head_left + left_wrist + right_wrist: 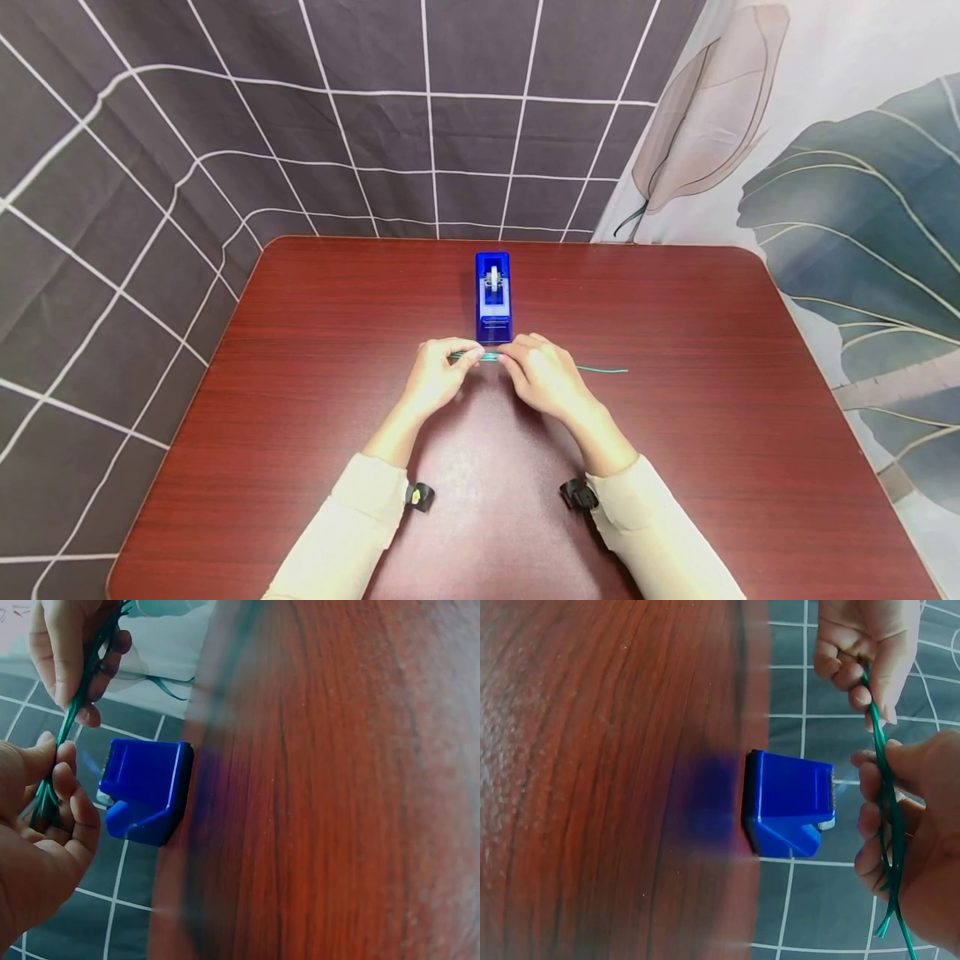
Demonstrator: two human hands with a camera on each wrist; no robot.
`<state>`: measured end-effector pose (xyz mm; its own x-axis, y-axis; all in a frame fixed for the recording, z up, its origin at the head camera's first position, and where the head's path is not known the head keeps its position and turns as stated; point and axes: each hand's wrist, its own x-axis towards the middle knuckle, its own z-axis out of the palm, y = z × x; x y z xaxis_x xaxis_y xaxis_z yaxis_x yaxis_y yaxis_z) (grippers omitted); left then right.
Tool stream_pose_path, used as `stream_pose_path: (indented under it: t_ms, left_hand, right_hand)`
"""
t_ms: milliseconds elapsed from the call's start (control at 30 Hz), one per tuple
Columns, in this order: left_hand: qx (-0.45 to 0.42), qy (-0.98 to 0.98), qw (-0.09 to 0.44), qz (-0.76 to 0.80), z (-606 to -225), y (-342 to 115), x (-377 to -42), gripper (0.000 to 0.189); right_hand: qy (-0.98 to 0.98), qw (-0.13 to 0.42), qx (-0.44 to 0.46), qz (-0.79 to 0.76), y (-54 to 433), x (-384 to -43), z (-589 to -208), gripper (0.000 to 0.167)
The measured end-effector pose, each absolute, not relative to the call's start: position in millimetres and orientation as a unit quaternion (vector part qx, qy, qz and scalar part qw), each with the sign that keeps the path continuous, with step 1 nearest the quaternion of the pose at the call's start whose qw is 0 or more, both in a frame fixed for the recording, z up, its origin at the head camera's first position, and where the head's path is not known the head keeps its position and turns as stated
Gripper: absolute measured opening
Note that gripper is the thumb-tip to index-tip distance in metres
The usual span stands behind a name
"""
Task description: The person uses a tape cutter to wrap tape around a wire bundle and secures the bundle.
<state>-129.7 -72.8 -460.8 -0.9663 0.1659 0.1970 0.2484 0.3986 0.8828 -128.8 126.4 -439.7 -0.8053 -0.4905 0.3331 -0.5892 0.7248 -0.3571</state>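
Pale sleeves (348, 512) this side of blue tape disp. (495, 312). Closer to it, L hand (437, 375) + R hand (549, 377), thumbs & fingers pinching green strands (490, 357) crosswise just in front of disp.; one end sticks out to its R. Disp. on red-brn table (345, 333); dk grid curtain (480, 133) behind.

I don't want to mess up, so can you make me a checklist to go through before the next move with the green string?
1. Left hand pinching the string: ok.
2. Right hand holding it too: ok.
3. Strands all ending together: not ok; one strand runs out well past the right hand.
4. Dispenser standing upright on the table: ok, just beyond the hands.
5. A hand free for the dispenser: not ok; both are on the string.
6. Tape end ready to pull: cannot tell; too small to make out.
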Motion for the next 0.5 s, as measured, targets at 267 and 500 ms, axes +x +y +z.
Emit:
stream_pose_path:
  t_ms: [267,500]
  left_hand:
    - [-0.099,-0.823,0.011,-0.559,-464.1,-72.3,-128.3,0.016]
    - [-0.099,-0.819,0.0,-0.566,-467.1,-72.5,-129.2,0.017]
  right_hand:
    - [-0.928,0.104,0.283,0.221,127.2,-129.2,-440.7,0.009]
    - [-0.926,0.115,0.285,0.221,128.7,-128.7,-440.2,0.007]
